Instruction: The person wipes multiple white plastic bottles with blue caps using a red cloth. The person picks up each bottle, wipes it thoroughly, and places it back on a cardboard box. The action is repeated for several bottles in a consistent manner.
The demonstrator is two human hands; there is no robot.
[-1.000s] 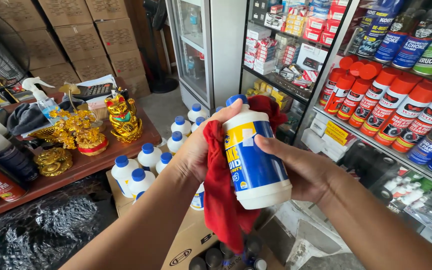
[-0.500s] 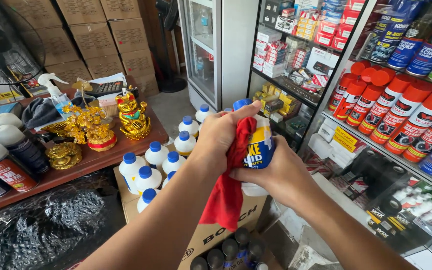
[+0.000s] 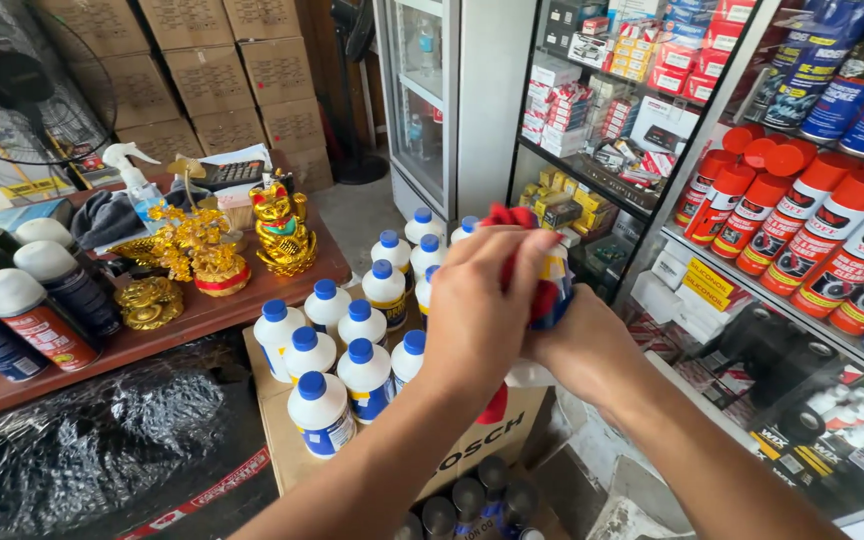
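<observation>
both hands are up in the middle of the shot, bunched together around one white bottle [image 3: 555, 285] with a blue and yellow label. the left hand [image 3: 479, 305] is on top, fingers curled over a red cloth [image 3: 522, 258] that's pressed against the bottle, so it's gripping cloth and bottle together. the right hand [image 3: 580, 345] is tucked just behind and below, closed on the bottle's lower part. most of the bottle is hidden by the hands, only a strip of label pokes out on the right side, and a bit of the cloth sticks out above the knuckles

right under the hands there's a cardboard box [image 3: 472, 440] with a bunch of matching white bottles with blue caps [image 3: 347, 350] standing upright on its top, packed close in rows, some touching. over at the left a wooden table [image 3: 202, 315] carries a gold lucky cat figure [image 3: 282, 228] near its right edge, gold ornaments [image 3: 187, 250] just beside it, a spray bottle [image 3: 134, 175] further back, and a few spray cans [image 3: 42, 300] lying along the front left part. a black mesh bundle [image 3: 82, 450] sits under the table's front edge

on the right, shelves [image 3: 752, 290] hold rows of red-capped spray cans [image 3: 812, 230], and brown cartons [image 3: 202, 70] are stacked at the back
</observation>
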